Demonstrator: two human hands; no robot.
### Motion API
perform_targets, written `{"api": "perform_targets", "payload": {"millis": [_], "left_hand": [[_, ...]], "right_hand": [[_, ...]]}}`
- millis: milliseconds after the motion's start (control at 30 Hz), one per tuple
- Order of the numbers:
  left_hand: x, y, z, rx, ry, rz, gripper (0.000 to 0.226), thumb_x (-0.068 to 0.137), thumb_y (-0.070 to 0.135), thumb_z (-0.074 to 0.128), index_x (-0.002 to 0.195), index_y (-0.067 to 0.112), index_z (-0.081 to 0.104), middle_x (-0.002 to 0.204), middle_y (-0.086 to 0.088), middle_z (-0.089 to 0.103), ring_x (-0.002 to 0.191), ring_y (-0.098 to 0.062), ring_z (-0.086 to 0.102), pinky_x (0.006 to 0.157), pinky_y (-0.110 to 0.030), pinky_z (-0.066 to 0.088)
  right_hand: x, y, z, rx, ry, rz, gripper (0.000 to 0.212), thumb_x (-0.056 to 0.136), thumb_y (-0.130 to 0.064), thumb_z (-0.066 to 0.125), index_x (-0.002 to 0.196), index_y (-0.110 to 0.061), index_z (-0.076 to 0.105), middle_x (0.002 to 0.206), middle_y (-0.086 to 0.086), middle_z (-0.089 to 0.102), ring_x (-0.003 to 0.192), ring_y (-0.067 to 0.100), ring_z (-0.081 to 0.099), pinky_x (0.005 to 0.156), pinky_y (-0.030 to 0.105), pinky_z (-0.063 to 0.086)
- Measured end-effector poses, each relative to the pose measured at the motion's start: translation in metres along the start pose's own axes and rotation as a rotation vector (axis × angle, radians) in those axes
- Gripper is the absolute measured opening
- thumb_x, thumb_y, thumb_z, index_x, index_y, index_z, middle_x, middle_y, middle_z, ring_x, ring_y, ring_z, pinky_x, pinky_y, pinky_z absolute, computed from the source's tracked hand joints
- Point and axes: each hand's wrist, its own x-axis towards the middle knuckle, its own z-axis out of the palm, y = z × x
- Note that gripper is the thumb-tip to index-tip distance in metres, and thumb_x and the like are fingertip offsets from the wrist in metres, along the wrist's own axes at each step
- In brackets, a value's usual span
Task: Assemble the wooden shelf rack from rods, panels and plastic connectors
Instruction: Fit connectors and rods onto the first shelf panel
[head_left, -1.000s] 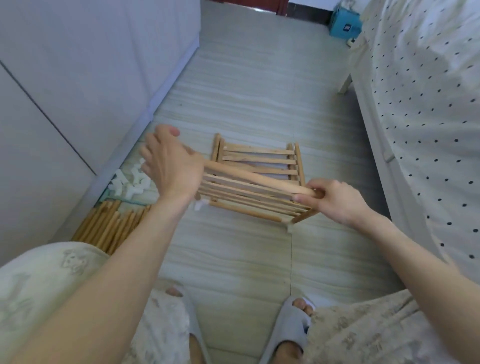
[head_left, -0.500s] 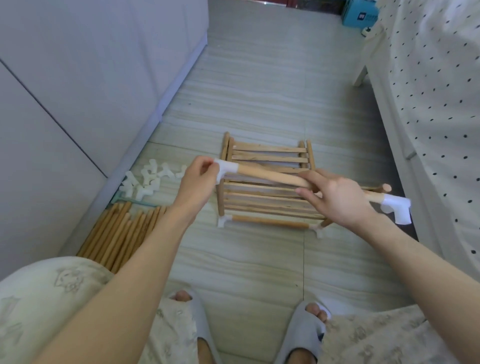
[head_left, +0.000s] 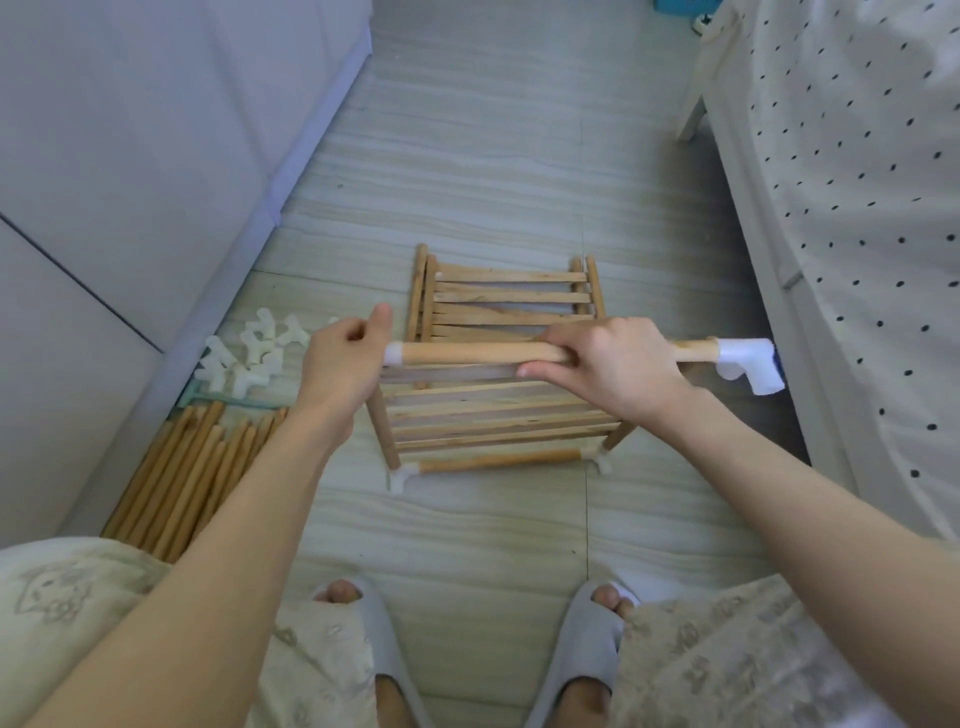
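Observation:
A wooden rod (head_left: 467, 353) lies level in the air above a part-built slatted rack (head_left: 493, 415) on the floor. My right hand (head_left: 608, 364) grips the rod near its middle. My left hand (head_left: 345, 358) grips the white plastic connector (head_left: 393, 353) on the rod's left end. A larger white connector (head_left: 748, 361) sits on the rod's right end. The rack has rods and white corner connectors (head_left: 402, 475) along its near edge.
Loose white connectors (head_left: 249, 358) lie in a heap by the left wall, with a bundle of spare rods (head_left: 182, 467) beside them. A second slatted panel (head_left: 509, 296) lies behind the rack. A dotted bedsheet (head_left: 857, 208) hangs at the right. My slippered feet (head_left: 587, 639) stand near.
The rod with its connectors has been raised and turned level above the rack. My right hand has slid to the rod's middle and my left now holds its left end connector.

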Motion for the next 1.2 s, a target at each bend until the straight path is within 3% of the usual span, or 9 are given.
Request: {"api": "perform_targets", "payload": {"millis": [167, 300, 400, 467, 633, 767, 933, 1067, 1200], "left_hand": [[0.010, 0.000, -0.016, -0.063, 0.169, -0.091, 0.043, 0.093, 0.041, 0.051, 0.061, 0.012, 0.054, 0.071, -0.014, 0.059, 0.063, -0.025, 0.050, 0.073, -0.039, 0.047], [0.008, 0.000, -0.020, -0.087, 0.160, -0.120, 0.040, 0.093, 0.039, 0.052, 0.065, 0.011, 0.055, 0.067, -0.013, 0.056, 0.054, -0.019, 0.049, 0.070, -0.033, 0.044], [0.006, 0.002, -0.021, -0.114, 0.159, -0.153, 0.038, 0.094, 0.038, 0.051, 0.071, 0.008, 0.056, 0.064, -0.010, 0.053, 0.054, -0.018, 0.048, 0.069, -0.031, 0.044], [0.003, 0.001, -0.022, -0.111, 0.154, -0.158, 0.037, 0.094, 0.038, 0.051, 0.081, 0.004, 0.060, 0.062, -0.008, 0.051, 0.053, -0.018, 0.046, 0.061, -0.028, 0.042], [0.000, -0.004, -0.028, -0.124, 0.151, -0.173, 0.035, 0.093, 0.038, 0.053, 0.072, 0.011, 0.058, 0.071, -0.013, 0.060, 0.059, -0.022, 0.052, 0.064, -0.030, 0.043], [0.000, -0.009, -0.033, -0.134, 0.161, -0.161, 0.034, 0.091, 0.038, 0.055, 0.068, 0.013, 0.059, 0.064, -0.012, 0.062, 0.063, -0.025, 0.057, 0.076, -0.038, 0.049], [0.001, -0.015, -0.035, -0.139, 0.200, -0.191, 0.033, 0.089, 0.041, 0.056, 0.070, 0.014, 0.060, 0.073, -0.015, 0.064, 0.076, -0.026, 0.058, 0.087, -0.045, 0.051], [0.008, -0.020, -0.040, -0.121, 0.271, -0.219, 0.042, 0.093, 0.040, 0.051, 0.086, 0.000, 0.063, 0.078, -0.019, 0.063, 0.076, -0.033, 0.060, 0.089, -0.046, 0.052], [0.019, -0.024, -0.046, -0.155, 0.341, -0.272, 0.035, 0.093, 0.041, 0.048, 0.090, 0.008, 0.059, 0.086, -0.020, 0.064, 0.087, -0.035, 0.062, 0.090, -0.047, 0.051]], "right_hand": [[-0.006, 0.001, -0.007, 0.098, 0.205, 0.071, 0.031, 0.086, -0.037, 0.062, 0.104, -0.013, 0.069, 0.098, 0.007, 0.067, 0.099, 0.030, 0.058, 0.093, 0.042, 0.034], [-0.021, 0.024, -0.015, 0.088, 0.470, 0.475, 0.034, 0.094, -0.030, 0.048, 0.121, -0.011, 0.059, 0.121, 0.011, 0.058, 0.113, 0.031, 0.051, 0.101, 0.044, 0.031], [-0.026, 0.041, -0.018, 0.782, 0.418, 0.979, 0.050, 0.098, -0.043, 0.035, 0.139, -0.014, 0.039, 0.141, 0.005, 0.043, 0.127, 0.021, 0.041, 0.106, 0.036, 0.031], [-0.032, 0.046, -0.014, 1.306, 0.245, 1.140, 0.059, 0.097, -0.052, 0.031, 0.145, -0.019, 0.028, 0.147, 0.004, 0.036, 0.128, 0.021, 0.042, 0.107, 0.042, 0.035], [-0.044, 0.047, -0.003, 1.520, 0.226, 1.060, 0.068, 0.094, -0.062, 0.021, 0.148, -0.020, 0.025, 0.145, 0.001, 0.040, 0.135, 0.017, 0.035, 0.111, 0.047, 0.027], [-0.040, 0.054, -0.007, 1.646, 0.366, 1.096, 0.073, 0.094, -0.063, 0.010, 0.124, -0.016, 0.057, 0.122, -0.001, 0.059, 0.124, 0.013, 0.039, 0.109, 0.044, 0.027], [-0.037, 0.055, -0.004, 2.001, 0.342, 1.118, 0.049, 0.099, -0.049, 0.019, 0.116, -0.020, 0.055, 0.112, 0.004, 0.063, 0.118, 0.023, 0.049, 0.109, 0.047, 0.029], [-0.032, 0.047, 0.000, 1.772, 0.217, 1.065, 0.034, 0.096, -0.005, 0.025, 0.092, -0.014, 0.057, 0.090, 0.003, 0.055, 0.098, 0.022, 0.049, 0.099, 0.040, 0.036], [-0.022, 0.039, -0.005, 1.511, 0.239, 1.076, 0.035, 0.092, -0.002, 0.029, 0.076, -0.017, 0.056, 0.087, 0.001, 0.059, 0.089, 0.020, 0.054, 0.091, 0.037, 0.041]]}}
